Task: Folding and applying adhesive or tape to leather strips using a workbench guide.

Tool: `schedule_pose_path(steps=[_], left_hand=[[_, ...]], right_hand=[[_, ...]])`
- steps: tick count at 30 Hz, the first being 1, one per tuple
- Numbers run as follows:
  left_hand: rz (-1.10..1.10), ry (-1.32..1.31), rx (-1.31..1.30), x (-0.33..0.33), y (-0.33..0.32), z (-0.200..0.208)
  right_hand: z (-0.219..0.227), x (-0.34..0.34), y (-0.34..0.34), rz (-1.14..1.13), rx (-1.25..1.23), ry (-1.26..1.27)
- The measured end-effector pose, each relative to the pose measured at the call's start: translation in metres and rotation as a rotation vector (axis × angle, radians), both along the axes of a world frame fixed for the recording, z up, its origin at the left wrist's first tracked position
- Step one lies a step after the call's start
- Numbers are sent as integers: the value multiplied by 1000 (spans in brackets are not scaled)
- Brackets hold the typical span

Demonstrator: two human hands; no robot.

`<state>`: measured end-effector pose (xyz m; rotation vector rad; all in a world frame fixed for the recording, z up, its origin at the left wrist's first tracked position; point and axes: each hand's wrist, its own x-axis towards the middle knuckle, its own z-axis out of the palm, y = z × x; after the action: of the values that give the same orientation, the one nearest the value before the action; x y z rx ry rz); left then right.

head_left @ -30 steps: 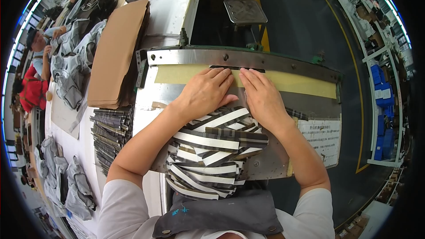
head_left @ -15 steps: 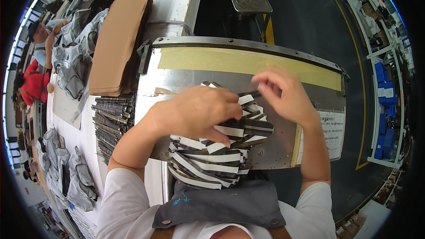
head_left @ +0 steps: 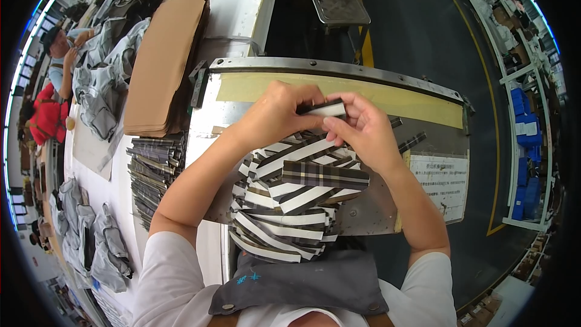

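Writing first: a printed sheet, dark characters on white, lies at the RH end of the metal plate; its smaller lines are too fine to make out. A white label sits on one blue bin (too small to read from here). Blue stitched characters mark the dark grey bib on the person's front.

Counts: 1 black-and-white strip in hand, raised over the plate, btwn the yellow band & the strip pile. Left hand: fingers curled round the strip's dark LH part. Right hand: thumb & fingers pinching its pale RH end. Loose dark strips at right of the hands: 2, well apart from the pile. Pile itself overlaps too much for a count; 1 plaid strip lies across its top. Stool: 1. Co-workers at far left: 3 visible.

Around: a long metal bar runs along the plate's far edge. To the left, a brown cardboard stack, a bundle of dark strips & grey fabric pieces on the white counter.

In the way: both hands cover part of the yellow band; RH forearm hides some of the plate beside the sheet.
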<state>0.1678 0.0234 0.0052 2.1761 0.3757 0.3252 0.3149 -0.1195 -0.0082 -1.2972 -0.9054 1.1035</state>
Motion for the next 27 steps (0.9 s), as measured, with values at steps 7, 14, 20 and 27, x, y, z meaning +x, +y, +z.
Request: schedule_pose_path(steps=[7, 14, 20, 27], left_hand=[[-159, -155, 699, 7, 3, -36], [-113, 16, 822, 7, 17, -38], [-61, -115, 938, 8, 14, -50], [-43, -85, 853, 12, 9, -48]], right_hand=[[-25, 31, 11, -322, -99, -711], [-30, 31, 5, -61, 226, -1388], [-38, 21, 4, -102, 125, -1474], [-42, 24, 6, -15, 144, -1422]])
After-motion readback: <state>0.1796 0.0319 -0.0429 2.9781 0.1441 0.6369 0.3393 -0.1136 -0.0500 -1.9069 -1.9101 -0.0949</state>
